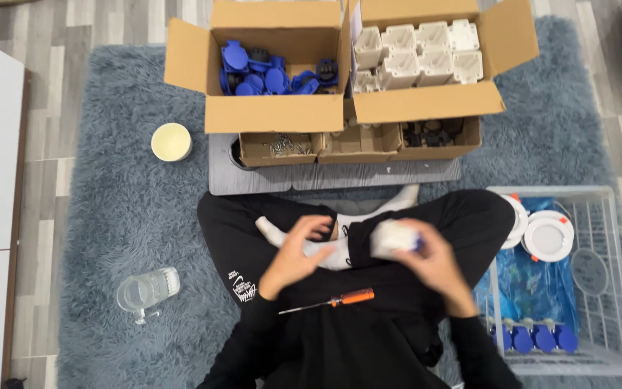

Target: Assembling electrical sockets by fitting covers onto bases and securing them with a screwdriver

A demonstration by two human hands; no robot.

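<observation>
I sit cross-legged in black trousers on a grey shaggy rug (138, 209). My right hand (433, 263) grips a white boxy plastic housing (391, 238) with a bit of blue at its side, held above my lap. My left hand (293, 252) hovers just left of it, fingers spread and blurred, holding nothing. An orange-handled screwdriver (332, 300) lies across my lap below both hands.
Ahead stand a cardboard box of blue caps (268, 75), a box of white housings (419, 54), and small trays of screws (282, 146) and parts. A white wire basket (599, 288) at right holds round white fittings and blue pieces. A cream cup (171, 141) and glass mug (145, 290) sit left.
</observation>
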